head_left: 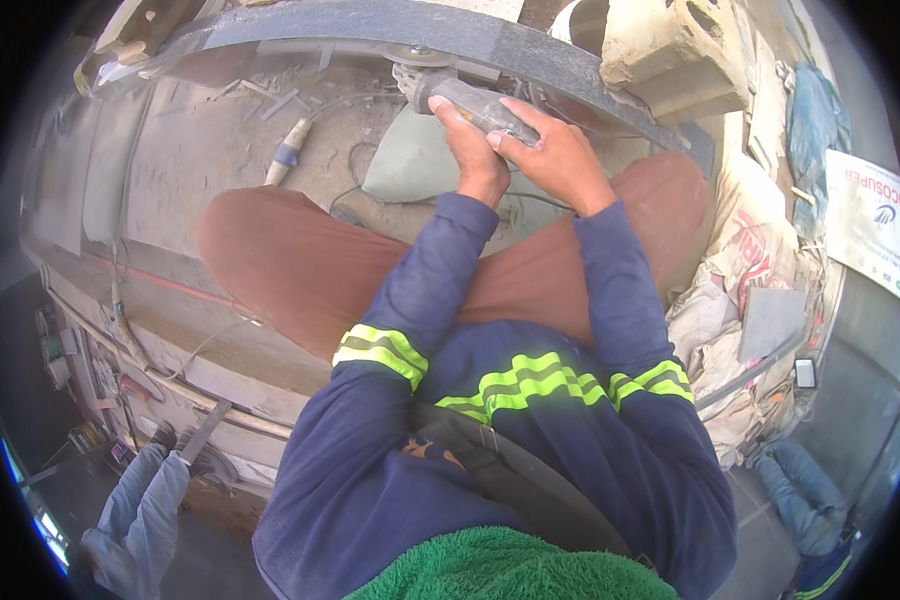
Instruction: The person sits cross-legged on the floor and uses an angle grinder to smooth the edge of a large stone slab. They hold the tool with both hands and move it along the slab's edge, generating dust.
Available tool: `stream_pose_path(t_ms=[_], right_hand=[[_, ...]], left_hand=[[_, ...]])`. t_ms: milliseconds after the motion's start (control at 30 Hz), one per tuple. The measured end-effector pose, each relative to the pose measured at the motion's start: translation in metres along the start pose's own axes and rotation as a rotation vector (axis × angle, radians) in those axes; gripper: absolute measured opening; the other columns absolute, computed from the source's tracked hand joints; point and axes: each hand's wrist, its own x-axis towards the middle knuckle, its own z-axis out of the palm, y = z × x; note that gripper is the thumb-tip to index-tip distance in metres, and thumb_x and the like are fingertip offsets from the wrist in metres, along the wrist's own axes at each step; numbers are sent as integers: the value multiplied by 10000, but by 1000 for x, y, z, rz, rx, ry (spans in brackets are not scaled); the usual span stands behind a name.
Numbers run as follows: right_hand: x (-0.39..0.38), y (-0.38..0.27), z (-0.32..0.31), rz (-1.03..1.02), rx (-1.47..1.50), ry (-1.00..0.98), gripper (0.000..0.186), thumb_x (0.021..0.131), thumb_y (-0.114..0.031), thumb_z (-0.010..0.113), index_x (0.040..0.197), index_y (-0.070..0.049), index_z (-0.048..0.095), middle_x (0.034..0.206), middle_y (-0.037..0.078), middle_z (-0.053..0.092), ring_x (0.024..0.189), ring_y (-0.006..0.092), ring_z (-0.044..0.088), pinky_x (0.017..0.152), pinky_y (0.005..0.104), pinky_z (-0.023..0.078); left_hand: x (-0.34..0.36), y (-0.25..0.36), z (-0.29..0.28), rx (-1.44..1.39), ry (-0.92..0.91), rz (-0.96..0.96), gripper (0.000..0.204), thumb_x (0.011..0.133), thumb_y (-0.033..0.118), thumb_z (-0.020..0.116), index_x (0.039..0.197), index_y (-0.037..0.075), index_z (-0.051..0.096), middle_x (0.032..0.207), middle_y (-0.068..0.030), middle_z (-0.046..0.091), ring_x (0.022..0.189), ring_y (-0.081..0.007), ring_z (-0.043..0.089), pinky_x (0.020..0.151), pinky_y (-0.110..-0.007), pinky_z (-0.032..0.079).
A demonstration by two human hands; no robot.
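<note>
Both of my hands hold a dusty grey angle grinder (478, 104). My left hand (475, 155) is closed round its body just behind the head, the thumb lying along the near side. My right hand (558, 158) grips the rear end, thumb and forefinger on either side of it. The grinder's disc (420, 56) sits at the near edge of a long grey stone strip (340, 20), which runs across the top of the view. Whether the disc touches the stone, I cannot tell. My fingers' undersides are hidden by the tool.
A concrete block (670, 60) rests at the strip's right end. Between my knees lie a pale green sack (410, 155), cords and stone scraps; another power tool (287, 152) lies left. Crumpled sacks (740, 290) are at right. Other people's legs (140, 510) show lower left and right.
</note>
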Motion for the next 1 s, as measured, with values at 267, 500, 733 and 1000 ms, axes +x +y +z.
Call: stream_pose_path(t_ms=[267,500,733,1000], right_hand=[[2,-14,1,0,17,-45,808,919,-591,796,1569,-122,690,1065,291,826,994,394,815,937,463,620],[15,-34,10,-38,0,-71,813,927,-586,784,1567,-93,685,1187,270,826,1044,378,810,973,454,608],[29,-38,24,-83,-11,-67,819,932,-596,772,1571,-92,680,1219,259,825,1079,379,808,1009,447,601],[21,-35,18,-57,-17,-55,821,929,-601,775,1577,-106,677,1192,249,834,1068,375,817,1020,453,605]], left_hand=[[1,7,-2,-49,27,44,860,1169,740,299,1569,11,519,1466,-126,647,1309,-277,658,1129,-420,525],[11,26,-7,-68,6,98,876,1164,749,307,1581,6,510,1491,-137,636,1341,-286,650,1142,-424,522],[24,39,-14,-73,15,118,900,1161,754,314,1577,-18,517,1491,-147,641,1331,-288,657,1135,-420,529],[16,33,-8,-84,22,103,891,1160,751,322,1556,-19,536,1458,-140,656,1299,-284,663,1120,-416,531]])
